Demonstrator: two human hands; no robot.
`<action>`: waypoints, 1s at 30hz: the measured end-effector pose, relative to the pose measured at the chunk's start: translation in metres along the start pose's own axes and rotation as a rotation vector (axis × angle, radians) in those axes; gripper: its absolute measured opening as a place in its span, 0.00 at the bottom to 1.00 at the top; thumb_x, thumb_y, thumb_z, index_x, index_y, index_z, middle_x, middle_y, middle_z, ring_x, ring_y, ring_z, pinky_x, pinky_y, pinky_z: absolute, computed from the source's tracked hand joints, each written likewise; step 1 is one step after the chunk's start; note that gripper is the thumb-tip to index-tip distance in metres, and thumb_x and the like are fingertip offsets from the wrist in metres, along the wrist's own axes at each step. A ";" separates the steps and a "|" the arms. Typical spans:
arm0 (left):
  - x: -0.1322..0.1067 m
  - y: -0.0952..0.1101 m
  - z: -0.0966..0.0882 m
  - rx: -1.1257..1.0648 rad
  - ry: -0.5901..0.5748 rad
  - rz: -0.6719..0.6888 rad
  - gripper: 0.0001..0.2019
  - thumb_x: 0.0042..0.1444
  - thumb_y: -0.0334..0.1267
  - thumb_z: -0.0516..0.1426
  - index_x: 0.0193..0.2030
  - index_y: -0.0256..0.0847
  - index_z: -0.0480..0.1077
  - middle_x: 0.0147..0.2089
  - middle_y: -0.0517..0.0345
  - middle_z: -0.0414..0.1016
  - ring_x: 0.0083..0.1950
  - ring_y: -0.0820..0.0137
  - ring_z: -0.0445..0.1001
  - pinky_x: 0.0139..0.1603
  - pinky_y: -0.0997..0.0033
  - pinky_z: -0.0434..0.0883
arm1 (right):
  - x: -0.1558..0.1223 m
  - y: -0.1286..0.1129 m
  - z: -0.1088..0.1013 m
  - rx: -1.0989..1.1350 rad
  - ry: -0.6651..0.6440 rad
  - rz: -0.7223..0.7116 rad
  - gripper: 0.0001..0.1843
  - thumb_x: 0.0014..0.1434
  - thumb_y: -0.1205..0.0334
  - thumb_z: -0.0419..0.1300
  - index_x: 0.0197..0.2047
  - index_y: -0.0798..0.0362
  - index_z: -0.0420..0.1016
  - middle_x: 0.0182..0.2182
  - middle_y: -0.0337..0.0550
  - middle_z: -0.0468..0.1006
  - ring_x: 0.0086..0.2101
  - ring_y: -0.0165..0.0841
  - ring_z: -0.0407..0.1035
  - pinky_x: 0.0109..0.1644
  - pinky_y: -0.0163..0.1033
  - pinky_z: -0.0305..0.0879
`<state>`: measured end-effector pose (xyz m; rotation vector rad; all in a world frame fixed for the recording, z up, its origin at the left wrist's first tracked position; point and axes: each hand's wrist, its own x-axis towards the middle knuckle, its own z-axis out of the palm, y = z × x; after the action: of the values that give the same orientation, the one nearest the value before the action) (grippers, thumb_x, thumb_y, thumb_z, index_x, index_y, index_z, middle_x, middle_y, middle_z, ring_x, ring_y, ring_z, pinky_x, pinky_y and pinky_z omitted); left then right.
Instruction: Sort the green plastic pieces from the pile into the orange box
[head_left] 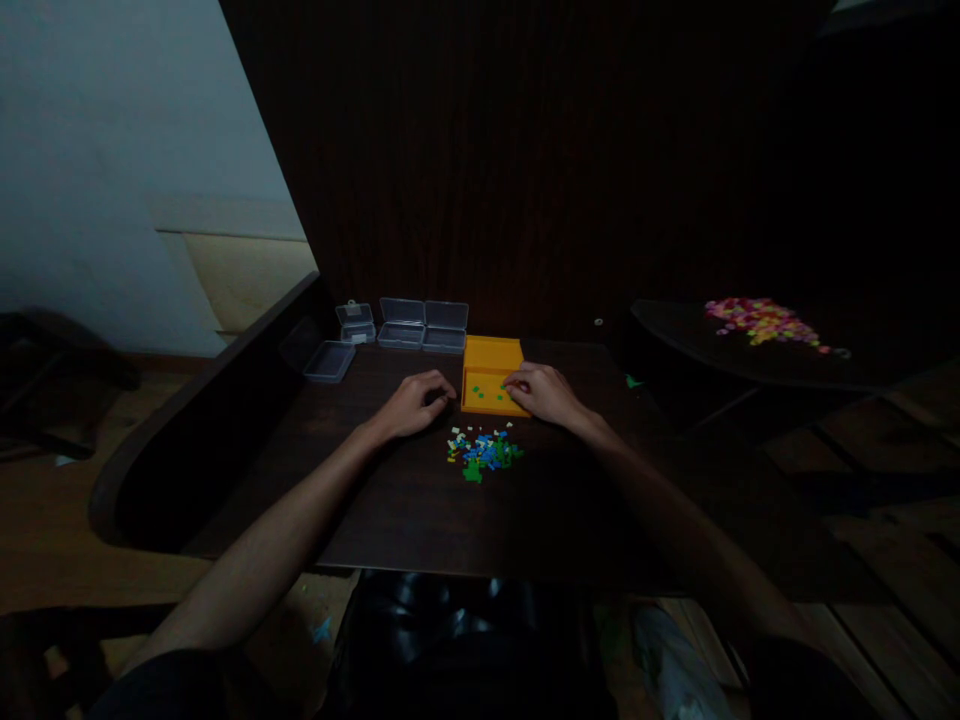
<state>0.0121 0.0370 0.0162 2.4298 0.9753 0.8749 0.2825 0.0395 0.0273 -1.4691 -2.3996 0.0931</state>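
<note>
Inside an open yellow box (491, 352), several small green blocks (478, 393) lie on the floor of the tray. My right hand (545, 390) reaches over the box's right side, its fingertips pinched together at a small green building block (503, 387). Just left of the box, my left hand (420, 400) hovers over or rests on the table with fingers curled in; what they hold, if anything, is too small to tell. In front of the box, between both forearms, lies a loose pile of tiny blue, green, white and yellow building blocks (489, 452).
Clear plastic cases (401, 337) with raised lids stand at the back left of the dark table (420, 520), near a shallow clear tray (330, 362). A raised wooden side (202, 440) borders the left. Pink and yellow pieces (765, 320) are heaped on a surface at right.
</note>
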 end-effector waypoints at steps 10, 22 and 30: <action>-0.005 0.012 0.003 -0.021 -0.160 0.112 0.07 0.53 0.33 0.58 0.36 0.41 0.77 0.37 0.55 0.76 0.41 0.65 0.74 0.47 0.64 0.71 | -0.040 -0.008 -0.011 0.296 -0.076 -0.173 0.10 0.60 0.63 0.58 0.37 0.55 0.80 0.24 0.39 0.73 0.25 0.29 0.64 0.31 0.33 0.57; -0.008 0.024 0.011 -0.037 -0.165 0.148 0.06 0.55 0.32 0.57 0.37 0.40 0.76 0.38 0.54 0.76 0.42 0.66 0.73 0.46 0.65 0.71 | -0.068 -0.011 -0.009 0.320 -0.254 -0.226 0.03 0.54 0.64 0.61 0.31 0.53 0.75 0.24 0.37 0.72 0.25 0.28 0.64 0.32 0.33 0.57; -0.010 0.037 0.017 -0.057 -0.203 0.183 0.06 0.57 0.36 0.58 0.38 0.38 0.76 0.38 0.53 0.75 0.43 0.67 0.72 0.49 0.66 0.69 | -0.064 -0.004 -0.006 0.486 -0.162 -0.096 0.10 0.57 0.57 0.61 0.32 0.55 0.76 0.23 0.37 0.72 0.22 0.26 0.62 0.26 0.31 0.55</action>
<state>0.0354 0.0025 0.0196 2.5283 0.6543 0.6855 0.3070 -0.0189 0.0186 -1.1535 -2.3360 0.7406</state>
